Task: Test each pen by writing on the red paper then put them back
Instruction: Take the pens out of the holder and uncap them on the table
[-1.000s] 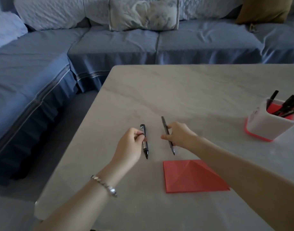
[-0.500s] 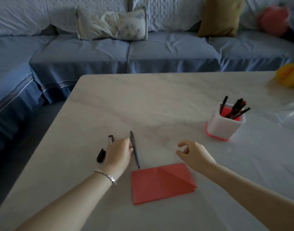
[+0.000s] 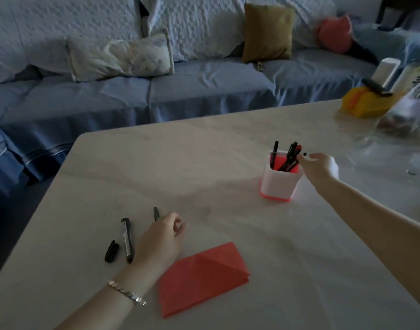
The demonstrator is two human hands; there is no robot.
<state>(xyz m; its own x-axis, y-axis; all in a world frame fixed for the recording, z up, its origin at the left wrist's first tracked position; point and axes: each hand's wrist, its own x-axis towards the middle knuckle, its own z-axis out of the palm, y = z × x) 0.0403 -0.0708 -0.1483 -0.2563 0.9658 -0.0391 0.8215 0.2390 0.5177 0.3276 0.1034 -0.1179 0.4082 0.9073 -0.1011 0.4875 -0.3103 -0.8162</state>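
From the head camera, count one folded red paper [image 3: 204, 277] lying flat at the near edge of the tabletop [image 3: 228, 144], and one white pen holder [image 3: 279, 184] with a red base standing well beyond it to the right. Three loose pieces lie left of the paper: one thick marker [image 3: 127, 239], one cap [image 3: 111, 251] just beside it, and one thin pen [image 3: 156, 213] whose lower part runs under your left hand [image 3: 160, 239]. In the holder, one black pen [image 3: 275, 151] stands alone at the left. The rest are a bunched cluster [image 3: 291, 158] too tight to count. Your left hand hovers low by the paper with its fingers loosely curled, and I cannot tell whether it grips the thin pen. Your right hand [image 3: 317, 165] is stretched out, fingertips at the cluster's tops. Whether they pinch one is unclear.
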